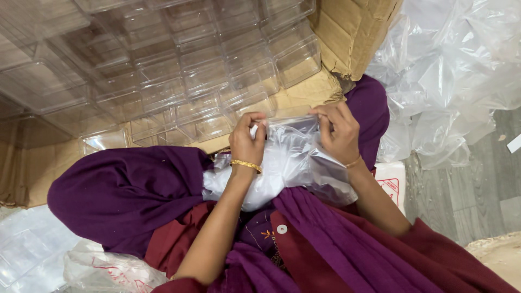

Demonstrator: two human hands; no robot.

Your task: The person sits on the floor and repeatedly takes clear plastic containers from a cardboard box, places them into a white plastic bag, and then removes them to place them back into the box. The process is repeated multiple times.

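A thin, crinkled clear plastic bag [287, 163] is held upright in the lap, resting on purple fabric [125, 195], and its top edge is pinched from both sides. The fingers of the left hand [247, 142] are closed on the bag's upper left corner, and the fingers of the right hand [339, 130] are closed on its upper right corner, so the mouth is drawn taut between them. A pale, soft-looking filling can be made out through the film, though what it is cannot be told. Judged from this, the bag is already filled and lifted, while the mouth is not yet sealed or folded down.

Just beyond the hands, an open brown corrugated cardboard carton [347, 32] is packed with rows of rigid, clear, rectangular plastic boxes [217, 70], glossy and sharp-edged, stacked close together. To the right, a heap of loose, glossy transparent plastic sheeting [450, 76] lies on the grey wood-grain floor [472, 195]. A gold bangle [246, 165] is worn on the left wrist.
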